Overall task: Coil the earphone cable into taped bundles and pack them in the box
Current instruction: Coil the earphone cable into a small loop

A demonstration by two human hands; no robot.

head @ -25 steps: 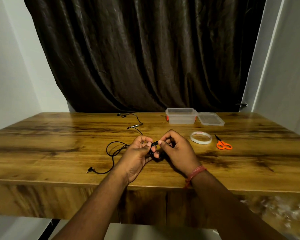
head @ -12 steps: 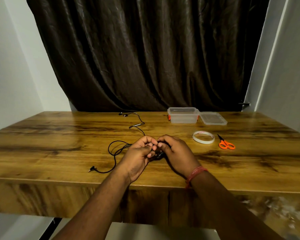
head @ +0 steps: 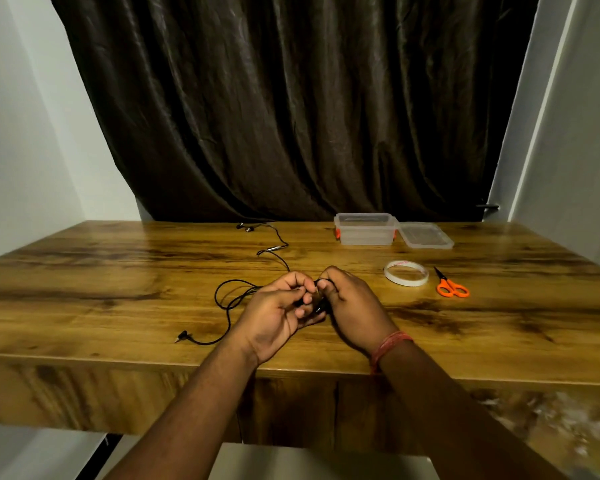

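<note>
- Wooden counter (head: 84, 271) before a dark curtain (head: 291, 116).
- Both hands' grip pinches a small coil: left hand (head: 274, 315), right hand (head: 355, 311).
- Earphone cable (head: 227, 299) trails toward nine o'clock.

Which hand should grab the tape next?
Probably the right hand: the tape roll lies just beyond it on the right, while the left hand can hold the earphone cable.

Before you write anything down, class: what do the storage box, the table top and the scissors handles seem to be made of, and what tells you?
Storage box: clear plastic, probably; the table shows through its walls, and it has orange clips.
Table top: wood or a wood-look laminate; bold grain with a glossy sheen, so which one stays open.
Scissors handles: orange plastic, by their smooth, uniform colour.
</note>
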